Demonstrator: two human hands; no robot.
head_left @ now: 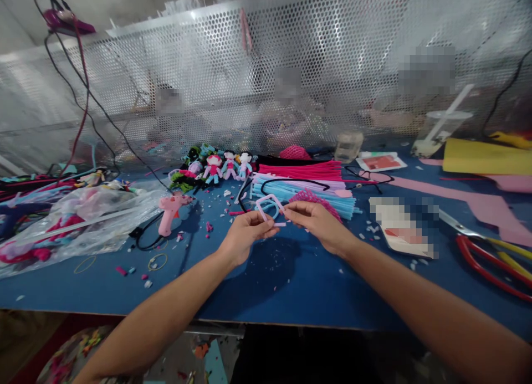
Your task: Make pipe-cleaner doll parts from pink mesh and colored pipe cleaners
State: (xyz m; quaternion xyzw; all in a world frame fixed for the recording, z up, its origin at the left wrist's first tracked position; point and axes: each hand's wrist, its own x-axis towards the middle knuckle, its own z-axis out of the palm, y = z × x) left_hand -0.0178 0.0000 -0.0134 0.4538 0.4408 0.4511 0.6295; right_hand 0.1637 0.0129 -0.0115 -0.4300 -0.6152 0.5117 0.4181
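Note:
A pale lilac pipe cleaner (261,209), bent into an angular loop, is held up between both hands above the blue table. My left hand (245,235) pinches its lower left part, where a short straight end sticks out to the right. With thumb and fingertips, my right hand (319,222) grips the upper right side of the loop. Just behind the hands lie bundles of light blue pipe cleaners (344,208) and hot pink pipe cleaners (316,169). A pink mesh piece (318,200) rests on the blue bundle, partly hidden by my right hand.
A pink glue gun (168,213) stands left of the hands, near several small dolls (213,167). Red-and-yellow-handled scissors (477,251) lie right, beside a pale packet (401,229). A plastic cup (440,130) stands behind. Plastic bags (108,220) cover the left; perforated metal (233,51) rises at the back.

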